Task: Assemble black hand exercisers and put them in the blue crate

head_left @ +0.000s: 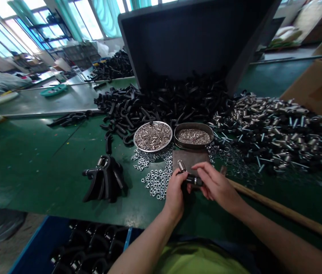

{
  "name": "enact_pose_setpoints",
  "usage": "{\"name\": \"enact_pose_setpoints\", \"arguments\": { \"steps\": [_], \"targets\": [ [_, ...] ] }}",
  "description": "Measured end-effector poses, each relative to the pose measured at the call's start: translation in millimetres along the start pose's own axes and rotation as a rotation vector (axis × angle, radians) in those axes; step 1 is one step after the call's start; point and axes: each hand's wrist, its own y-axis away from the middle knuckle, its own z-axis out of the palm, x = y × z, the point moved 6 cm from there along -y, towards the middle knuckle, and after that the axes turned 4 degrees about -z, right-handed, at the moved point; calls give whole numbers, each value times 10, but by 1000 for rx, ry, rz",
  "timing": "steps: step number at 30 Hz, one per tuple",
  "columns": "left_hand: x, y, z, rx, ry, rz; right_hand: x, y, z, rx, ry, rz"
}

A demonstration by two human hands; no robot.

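Observation:
My left hand (175, 192) is closed round a black part with a metal spring (181, 165), held above the front of a flat metal plate (191, 158). At the right end of that part is my right hand (216, 186), its thumb and index finger apart and its lower fingers curled beneath; whether it grips anything is unclear. Loose nuts (157, 183) lie just left of my left hand. Further left, several black clamp-like pieces with a spring stand together (103, 180) on the green table (49, 163).
Behind the plate are a round dish of pins (153, 137) and an oval tin (194, 136). Black parts spill from a large dark bin (189, 42). Springs and bolts (289, 133) are heaped right, beside a wooden handle (286, 209). A blue crate (32, 247) stands below, left.

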Motion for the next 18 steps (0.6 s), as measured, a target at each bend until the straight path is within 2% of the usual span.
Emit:
{"name": "enact_pose_setpoints", "arguments": {
  "steps": [2, 4, 6, 8, 11, 13, 15, 17, 18],
  "targets": [
    [18, -3, -16, 4, -6, 15, 20, 4, -10, -10, 3, 24],
    [51, -13, -25, 3, 1, 34, -66, 7, -53, 49, 22, -86],
    [78, -21, -10, -15, -48, 40, -96, 5, -34, 69, -111, -68],
    [92, -21, -4, 8, -148, 40, -22, 5, 93, 30, -444, 149],
    [170, 12, -66, 190, -324, 141, 71, 37, 352, 25, -977, 484],
    [236, 39, -102, 282, -468, 225, 124, 35, 455, 23, -1109, 597],
    [255, 23, -128, 284, -623, 226, 199, -19, 474, -53, -991, 621],
    [250, -28, -166, 244, -784, 181, 276, -183, 375, -102, -689, 520],
    [250, -59, -181, 218, -880, 167, 294, -316, 290, -82, -515, 425]
  ]
}}
